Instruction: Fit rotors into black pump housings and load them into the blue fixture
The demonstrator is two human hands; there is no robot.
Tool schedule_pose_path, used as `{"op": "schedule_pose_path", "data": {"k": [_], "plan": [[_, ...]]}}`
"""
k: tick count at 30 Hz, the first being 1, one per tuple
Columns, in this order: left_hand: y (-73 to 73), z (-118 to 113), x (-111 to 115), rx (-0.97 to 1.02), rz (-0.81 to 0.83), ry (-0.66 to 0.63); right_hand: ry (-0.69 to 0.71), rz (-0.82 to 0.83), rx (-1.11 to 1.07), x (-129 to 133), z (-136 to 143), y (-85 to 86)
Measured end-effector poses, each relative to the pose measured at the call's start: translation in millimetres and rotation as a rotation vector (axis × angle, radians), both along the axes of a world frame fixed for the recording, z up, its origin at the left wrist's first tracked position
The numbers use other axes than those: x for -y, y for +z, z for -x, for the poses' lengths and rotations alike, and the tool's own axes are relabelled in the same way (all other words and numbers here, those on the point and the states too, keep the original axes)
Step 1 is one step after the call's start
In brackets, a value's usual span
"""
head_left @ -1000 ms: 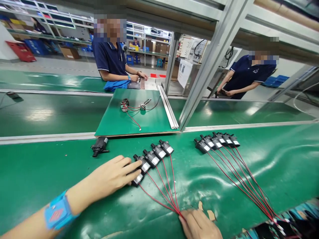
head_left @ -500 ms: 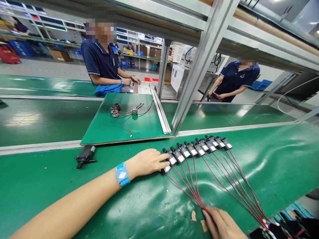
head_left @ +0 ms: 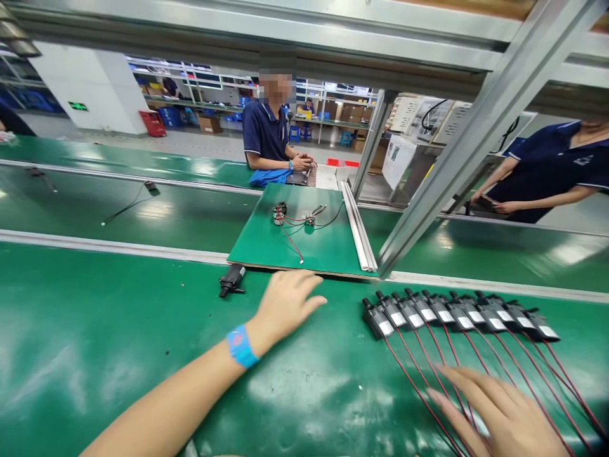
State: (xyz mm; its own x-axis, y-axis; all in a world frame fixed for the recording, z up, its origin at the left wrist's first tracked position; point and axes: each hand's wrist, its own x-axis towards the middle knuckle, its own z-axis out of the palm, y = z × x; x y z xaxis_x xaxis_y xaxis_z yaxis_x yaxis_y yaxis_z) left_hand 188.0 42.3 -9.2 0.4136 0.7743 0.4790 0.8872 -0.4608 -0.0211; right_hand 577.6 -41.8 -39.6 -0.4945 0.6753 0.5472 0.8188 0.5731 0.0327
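A row of several black pumps (head_left: pixel 442 312) with white labels lies on the green bench mat, red wires (head_left: pixel 404 362) trailing from them toward the lower right. My left hand (head_left: pixel 288 304), with a blue wrist strap (head_left: pixel 242 346), is above the mat to the left of the row, holding nothing, thumb apart from the fingers. Over the wires is my right hand (head_left: pixel 499 406), slightly blurred, with its fingers outstretched and apart; whether it touches the wires I cannot tell. A single black pump (head_left: pixel 232 280) lies left of my left hand, beside the raised board.
A raised green board (head_left: pixel 252 244) carries small motors (head_left: pixel 280 214) with wires and white rails (head_left: pixel 359 228) along its right edge. A metal post (head_left: pixel 438 139) slants up behind the row. A conveyor belt (head_left: pixel 190 219) runs behind. Across it, two people (head_left: pixel 266 136) handle parts.
My left hand has let go of the row's left end and moved left. My right hand has released the wire bundle and spread its fingers. The camera view has turned left.
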Motion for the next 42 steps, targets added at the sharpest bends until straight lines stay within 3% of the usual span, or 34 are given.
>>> {"op": "schedule_pose_path", "data": {"k": [2, 4, 6, 9, 12, 15, 18, 22, 25, 30, 33, 35, 38, 42], "plan": [[7.4, 51, 6, 0.070, -0.009, 0.217, 0.067, 0.047, -0.015, -34, 38, 28.2], [11.3, 95, 13, 0.094, 0.101, 0.520, 0.149, 0.126, -0.044, -78, 82, 48.8], [11.0, 123, 21, 0.084, 0.221, 0.641, 0.198, 0.200, -0.077, -129, 128, 59.5], [5.4, 132, 37, 0.081, 0.312, 0.573, 0.121, 0.270, -0.080, -205, 196, 61.9], [-3.0, 116, 54, 0.089, 0.351, 0.505, 0.031, 0.336, -0.025, -264, 251, 57.2], [-11.4, 94, 67, 0.215, 0.391, 0.411, -0.014, 0.374, -0.009, -298, 285, 50.7], [-15.7, 76, 76, 0.520, 0.407, 0.231, -0.062, 0.408, -0.025, -312, 299, 45.5], [-14.7, 58, 85, 0.809, 0.481, 0.079, -0.074, 0.408, -0.089, -304, 292, 48.4], [-14.9, 49, 91, 0.867, 0.571, 0.006, -0.026, 0.381, -0.134, -271, 272, 60.2], [-19.9, 37, 96, 0.896, 0.622, -0.014, 0.294, 0.252, -0.283, -157, 221, 87.8], [-21.5, 28, 99, 0.903, 0.615, -0.014, 0.463, 0.325, -0.260, -87, 198, 95.5], [-21.7, 24, 102, 0.914, 0.615, -0.052, 0.519, 0.423, -0.231, -57, 192, 93.3], [-22.6, 20, 106, 0.900, 0.611, -0.097, 0.528, 0.559, -0.101, -40, 193, 84.8], [-25.5, 19, 108, 0.858, 0.602, -0.102, 0.519, 0.672, 0.034, -45, 201, 75.8]]}}
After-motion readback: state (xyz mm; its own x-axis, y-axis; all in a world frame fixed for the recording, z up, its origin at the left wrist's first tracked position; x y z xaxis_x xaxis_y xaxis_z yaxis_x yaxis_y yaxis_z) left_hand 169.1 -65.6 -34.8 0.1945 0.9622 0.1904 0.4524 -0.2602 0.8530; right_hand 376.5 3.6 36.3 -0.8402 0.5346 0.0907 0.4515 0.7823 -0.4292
